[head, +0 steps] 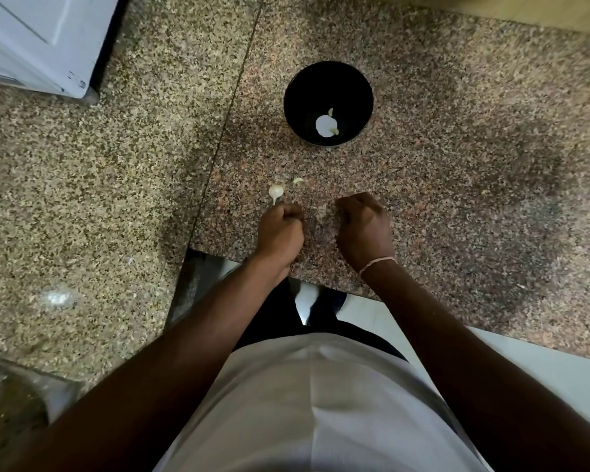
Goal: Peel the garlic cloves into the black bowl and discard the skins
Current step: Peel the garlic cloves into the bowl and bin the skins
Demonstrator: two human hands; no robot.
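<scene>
**A:** Where's the garlic at right now?

**B:** There's an unpeeled garlic clove point(275, 191) on the speckled granite counter point(457, 165), just past the left hand point(280, 233). Fat end points away from the person, and its thin tail points back toward the left knuckles, so the long axis runs near-to-far with a slight tilt. A smaller pale garlic piece point(297, 180) lies just to its right, curved, lying more left-to-right.

**A:** And the bowl?

**B:** The black bowl point(328, 71) sits farther back, pretty much centered beyond the hands. There's a bright white spot at the bottom, looks like glare, with two small pale garlic bits point(330, 111) at its edge.

**A:** Hands doing anything?

**B:** Both are curled into fists, knuckles up, close to the near edge of the counter. Left hand's fingers are tucked under; can't tell if it's pinching anything. The right hand point(363, 229) is curled too, with what looks like a papery skin scrap point(322, 212) at its fingertips, though it's blurry. Thin thread band point(377, 264) on the right wrist.

**A:** Anything else?

**B:** A white appliance point(38, 39) at the far left.
</scene>
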